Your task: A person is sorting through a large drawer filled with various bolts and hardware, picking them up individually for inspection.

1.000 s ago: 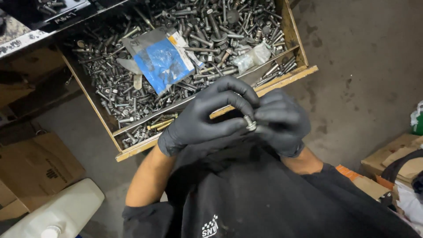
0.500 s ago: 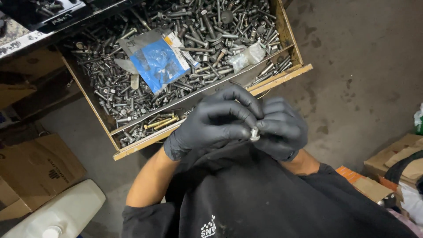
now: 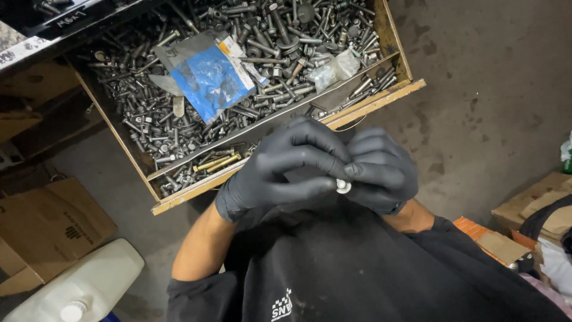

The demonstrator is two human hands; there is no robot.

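Note:
Both my hands wear black gloves and meet close to my chest. My left hand (image 3: 277,170) and my right hand (image 3: 381,170) pinch a small silver bolt (image 3: 343,186) between their fingertips, its round head facing the camera. Just beyond the hands stands an open wooden drawer (image 3: 286,140) filled with several loose metal bolts and screws (image 3: 149,113). A blue plastic packet (image 3: 208,80) and a small clear bag (image 3: 336,68) lie on top of the bolts.
A white plastic jug (image 3: 83,286) stands on the grey concrete floor (image 3: 488,89) at the lower left, beside a cardboard box (image 3: 47,229). More cardboard boxes (image 3: 524,211) and an orange object sit at the right. A dark shelf edge runs along the top left.
My hands have stayed together at the drawer's front edge, shifting slightly while the fingers turn the small bolt. The bolt head now faces the camera more.

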